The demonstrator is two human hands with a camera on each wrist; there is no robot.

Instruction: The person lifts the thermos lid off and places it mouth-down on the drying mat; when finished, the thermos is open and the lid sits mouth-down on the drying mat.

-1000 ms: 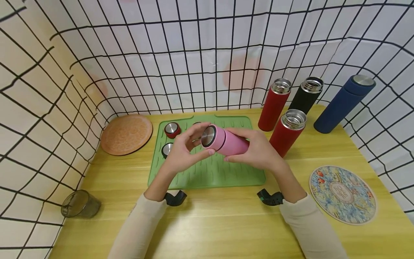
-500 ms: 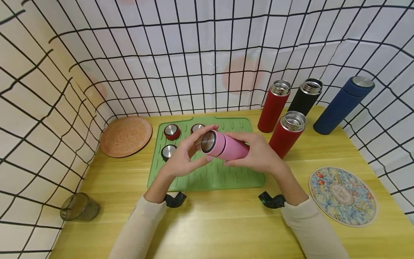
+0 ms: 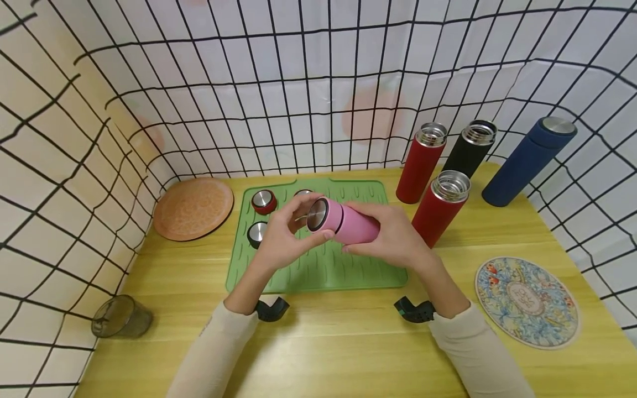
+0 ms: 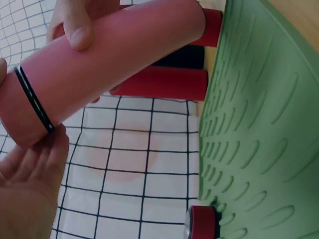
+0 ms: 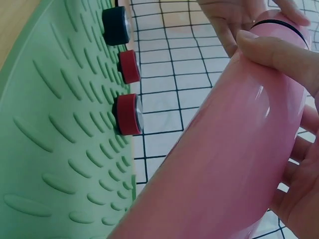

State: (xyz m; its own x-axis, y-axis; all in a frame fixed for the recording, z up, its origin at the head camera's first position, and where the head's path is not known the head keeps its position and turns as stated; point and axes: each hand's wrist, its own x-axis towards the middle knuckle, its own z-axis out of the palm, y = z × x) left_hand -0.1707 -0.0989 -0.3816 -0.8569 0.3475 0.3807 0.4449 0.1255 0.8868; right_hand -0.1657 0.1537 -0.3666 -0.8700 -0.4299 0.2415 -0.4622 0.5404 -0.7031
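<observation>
Above the green mat (image 3: 325,273), the left hand (image 3: 282,237) pinches the cap (image 3: 331,215) of the pink bottle (image 3: 359,225), the right hand's (image 3: 398,235) fingers wrapping its body, apparently a cap-turning step calling for steady counter-twist.

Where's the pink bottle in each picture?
Head: the pink bottle is near the middle, between the left hand and right hand.
Left wrist: it slants across the upper left.
Right wrist: it slants from bottom middle to upper right.
All three show the green mat.
</observation>
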